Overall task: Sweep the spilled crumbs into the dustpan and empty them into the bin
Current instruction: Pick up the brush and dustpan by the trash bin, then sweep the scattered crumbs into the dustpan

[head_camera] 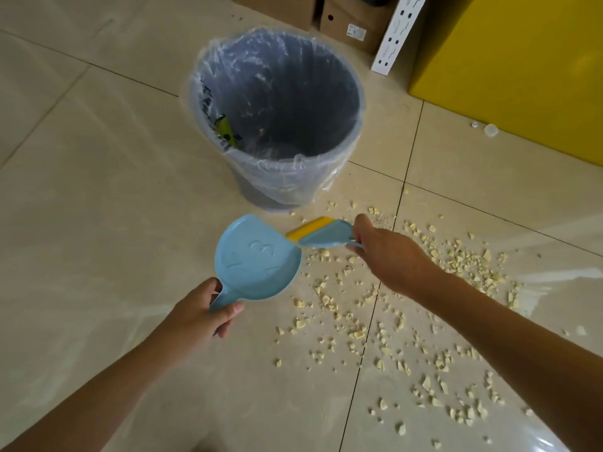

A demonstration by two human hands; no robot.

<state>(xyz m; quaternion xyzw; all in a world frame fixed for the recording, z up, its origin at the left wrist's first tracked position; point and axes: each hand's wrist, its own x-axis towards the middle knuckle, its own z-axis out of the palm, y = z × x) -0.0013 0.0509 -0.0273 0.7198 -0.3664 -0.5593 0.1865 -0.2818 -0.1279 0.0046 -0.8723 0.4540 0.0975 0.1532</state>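
Note:
My left hand [202, 313] grips the handle of a light blue dustpan [257, 257], held above the floor with its pan showing no crumbs. My right hand [385, 252] holds a small blue brush with a yellow edge [318, 231], its tip touching the dustpan's right rim. Pale yellow crumbs [408, 324] lie scattered over the tiles to the right and below the dustpan. The grey bin [332, 148], lined with a clear plastic bag, stands just beyond the dustpan; a green wrapper lies inside it.
A yellow cabinet [522, 60] stands at the back right, with a white perforated rail [396, 34] leaning beside it. Cardboard boxes [355, 21] sit behind the bin. A small white cap [490, 129] lies by the cabinet. Beige floor tiles stretch to the left.

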